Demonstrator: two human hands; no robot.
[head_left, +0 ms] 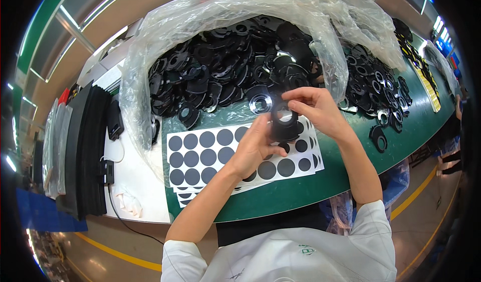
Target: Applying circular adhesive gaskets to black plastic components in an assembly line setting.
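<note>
Between my two hands is a black plastic part with a round hole [284, 131], held above the sticker sheets. My left hand [254, 149] grips its left side, thumb and fingers closed on the edge. The fingers of my right hand [320, 112] pinch its upper right rim. Beneath lie overlapping white sheets with rows of round black stickers [216, 173], partly covered by my left hand and forearm. Just beyond my hands, a part with a shiny ring [260, 102] rests at the near edge of a heap of similar black parts [200, 76].
Crumpled clear plastic sheeting [135, 91] surrounds the heap. A second pile of black ring parts [373, 84] lies to the right on the green table [345, 164]. At left stand black foam sheets [82, 152], beside a small black box with a cable [108, 172].
</note>
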